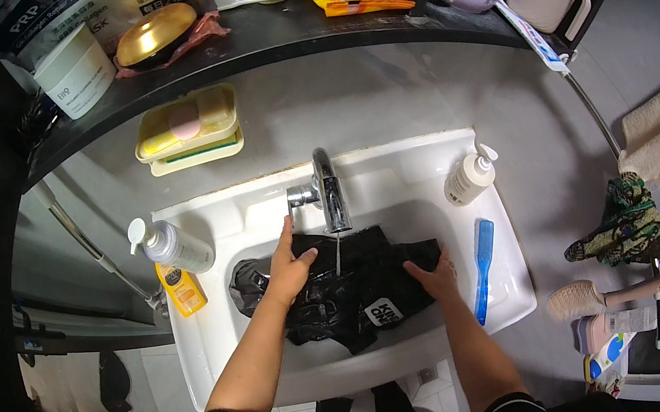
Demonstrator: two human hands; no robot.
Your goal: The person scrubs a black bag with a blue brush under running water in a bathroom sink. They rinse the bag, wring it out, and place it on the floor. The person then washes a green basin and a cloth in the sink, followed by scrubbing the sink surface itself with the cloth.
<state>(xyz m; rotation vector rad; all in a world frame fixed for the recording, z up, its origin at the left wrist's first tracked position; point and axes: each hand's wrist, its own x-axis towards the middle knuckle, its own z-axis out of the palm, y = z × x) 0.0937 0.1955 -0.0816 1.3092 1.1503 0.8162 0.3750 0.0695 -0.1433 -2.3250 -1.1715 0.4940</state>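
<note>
A wet black garment (336, 296) with a white printed patch lies bunched in the white sink (332, 373). From the chrome faucet (330, 193) a thin stream of water falls onto the cloth. My left hand (290, 272) reaches over the garment with its index finger stretched to the faucet's side lever (300, 198); the thumb stands apart and the hand holds nothing. At the right part of the garment, my right hand (436, 278) grips the edge, thumb on top and some fingers hidden.
A pump bottle (180, 247) and a yellow bottle (181, 290) stand at the sink's left. On the right are another pump bottle (469, 176) and a blue brush (484, 267). A soap box (191, 129) is on the wall below a dark shelf (251, 49) holding toiletries.
</note>
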